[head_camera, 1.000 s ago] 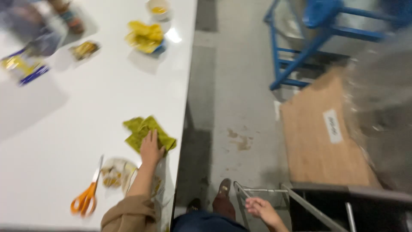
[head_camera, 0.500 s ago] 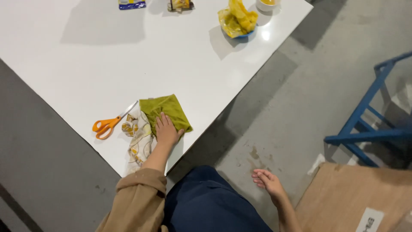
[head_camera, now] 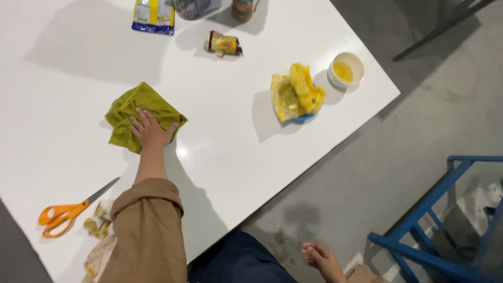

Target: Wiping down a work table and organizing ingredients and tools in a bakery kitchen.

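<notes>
My left hand (head_camera: 151,131) lies flat on a green cloth (head_camera: 121,112) and presses it onto the white table (head_camera: 236,157), fingers spread over the cloth's near corner. A tan sleeve covers that arm. My right hand (head_camera: 320,258) hangs off the table over the grey floor, fingers loosely curled, holding nothing. Orange-handled scissors (head_camera: 63,215) lie near the table's front left corner, beside a crumpled wrapper (head_camera: 99,226) partly hidden by my sleeve.
A blue bowl holding crumpled yellow wrapping (head_camera: 296,94) and a small white bowl of yellow liquid (head_camera: 346,69) sit near the right edge. At the far side lie a small packet (head_camera: 222,43), a yellow and blue pouch (head_camera: 153,15) and a jar (head_camera: 243,8). A blue metal frame (head_camera: 440,209) stands on the floor.
My left hand has slid the green cloth away from the table's edge, past the scissors and wrapper, toward the middle. The view has swung round. My right hand still hangs low.
</notes>
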